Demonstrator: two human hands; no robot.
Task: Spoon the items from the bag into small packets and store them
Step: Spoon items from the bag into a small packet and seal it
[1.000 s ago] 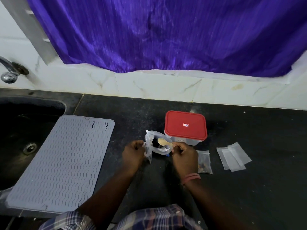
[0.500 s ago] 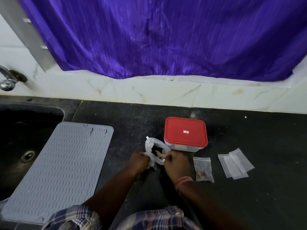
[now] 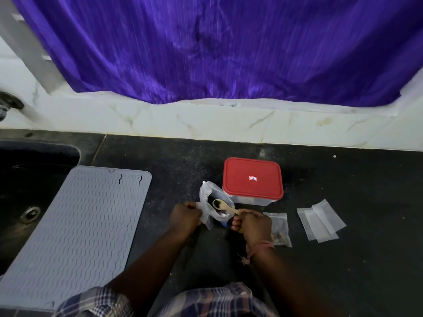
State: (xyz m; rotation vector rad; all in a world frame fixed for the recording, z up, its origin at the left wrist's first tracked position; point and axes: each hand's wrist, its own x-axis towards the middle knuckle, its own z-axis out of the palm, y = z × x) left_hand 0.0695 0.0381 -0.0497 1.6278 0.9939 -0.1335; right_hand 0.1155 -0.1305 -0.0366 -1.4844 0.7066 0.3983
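A clear plastic bag [image 3: 207,197] stands open on the black counter, just left of a red-lidded container [image 3: 253,178]. My left hand [image 3: 185,217] pinches the bag's left edge. My right hand [image 3: 251,223] grips the handle of a small wooden spoon [image 3: 223,205], whose bowl holds something dark above the bag's mouth. A small packet [image 3: 280,227] with brownish pieces inside lies flat right of my right hand, partly hidden by it. Empty clear packets [image 3: 320,219] lie further right.
A grey ribbed mat [image 3: 75,227] covers the counter's left part, partly over the black sink [image 3: 27,179]. A white tiled ledge and a purple curtain [image 3: 217,49] rise behind the counter. A tap fitting [image 3: 6,105] shows at far left.
The spoon, down inside the bag half a second ago, has come up with a dark load in its bowl. My left hand still holds the bag's edge.
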